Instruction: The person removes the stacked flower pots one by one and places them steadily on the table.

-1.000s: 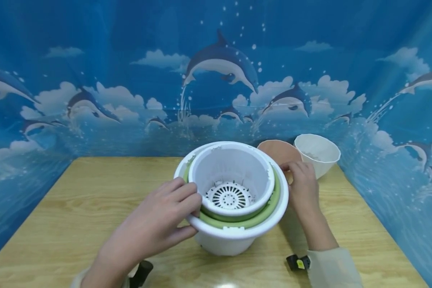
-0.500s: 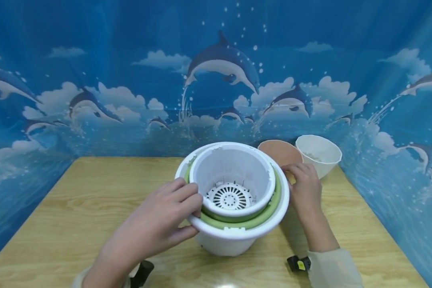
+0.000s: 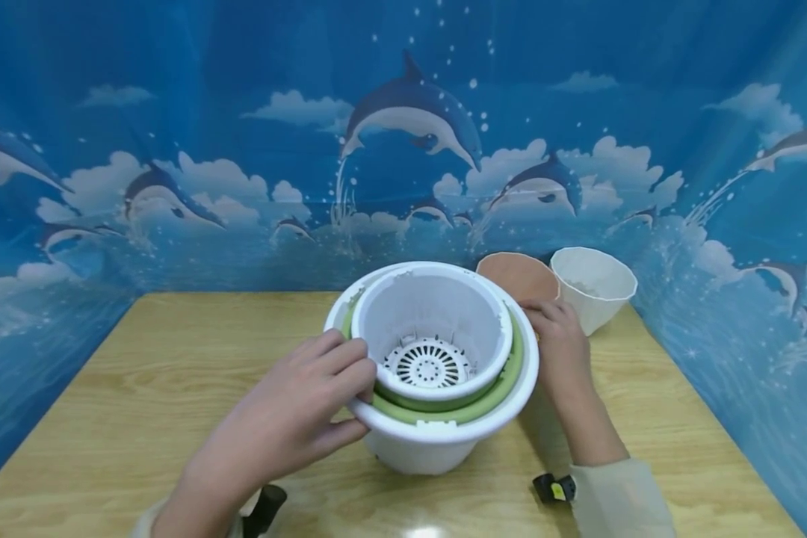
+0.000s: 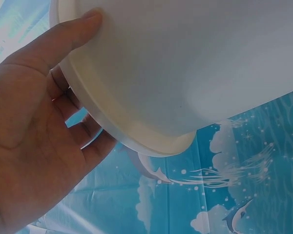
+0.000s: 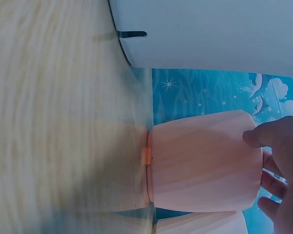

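In the head view several nested plant pots stand mid-table: a white outer pot (image 3: 420,452), a green rim (image 3: 467,411) inside it, and a white inner pot (image 3: 430,295) with a slotted base. My left hand (image 3: 296,411) grips the outer rim at the left, fingers over the top; the left wrist view has the thumb (image 4: 78,36) against the outer wall. To the right, my right hand (image 3: 565,359) holds the near rim of an orange-brown pot (image 3: 514,273). The right wrist view puts that thumb (image 5: 263,135) on its side and the fingers behind the rim.
A cream faceted pot (image 3: 598,299) stands at the back right, close beside the orange-brown one. The wooden table (image 3: 195,351) meets a blue dolphin-print curtain (image 3: 276,172) at the back and sides. Dark wrist-camera mounts hang below both forearms.
The orange-brown pot and my right hand have shifted slightly up and left in the head view, apart from the cream pot. My left hand and the nested pots stay nearly still.
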Available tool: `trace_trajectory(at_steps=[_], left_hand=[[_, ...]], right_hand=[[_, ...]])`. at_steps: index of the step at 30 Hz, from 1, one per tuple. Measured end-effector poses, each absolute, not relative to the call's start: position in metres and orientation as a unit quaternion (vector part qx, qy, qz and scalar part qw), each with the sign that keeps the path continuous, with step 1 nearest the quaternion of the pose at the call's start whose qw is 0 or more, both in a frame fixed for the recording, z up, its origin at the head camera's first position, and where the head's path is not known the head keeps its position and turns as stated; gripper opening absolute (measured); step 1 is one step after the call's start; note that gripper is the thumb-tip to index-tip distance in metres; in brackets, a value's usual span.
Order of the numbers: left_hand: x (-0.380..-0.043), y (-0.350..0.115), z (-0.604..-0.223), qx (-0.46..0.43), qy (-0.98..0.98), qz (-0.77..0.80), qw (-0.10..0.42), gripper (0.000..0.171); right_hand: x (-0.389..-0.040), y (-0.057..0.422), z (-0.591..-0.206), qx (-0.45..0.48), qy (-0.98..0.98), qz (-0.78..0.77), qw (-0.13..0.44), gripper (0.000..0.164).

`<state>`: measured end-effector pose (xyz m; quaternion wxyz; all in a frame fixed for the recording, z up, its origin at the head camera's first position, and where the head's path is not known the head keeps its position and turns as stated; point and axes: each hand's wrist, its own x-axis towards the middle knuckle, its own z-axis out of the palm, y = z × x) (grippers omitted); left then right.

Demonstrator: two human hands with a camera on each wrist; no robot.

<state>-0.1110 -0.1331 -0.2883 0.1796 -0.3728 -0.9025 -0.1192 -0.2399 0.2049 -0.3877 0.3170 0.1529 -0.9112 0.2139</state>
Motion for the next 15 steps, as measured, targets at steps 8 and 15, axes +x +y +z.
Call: trace_trajectory(at_steps=[8,15], left_hand=[[-0.1127,-0.1326,-0.2880,-0.376,-0.901,-0.118,0.181,0.032],[-0.1119,-0.1326,-0.2886,-0.375,-0.902,-0.119,0.180,0.034]], right_hand=[[-0.2425,0.2062,-0.3893,0.153,-0.912,0.191,0.330,0.022],[-0.2454,0.2100,-0.3915,0.155,-0.907,0.184,0.347,0.026]])
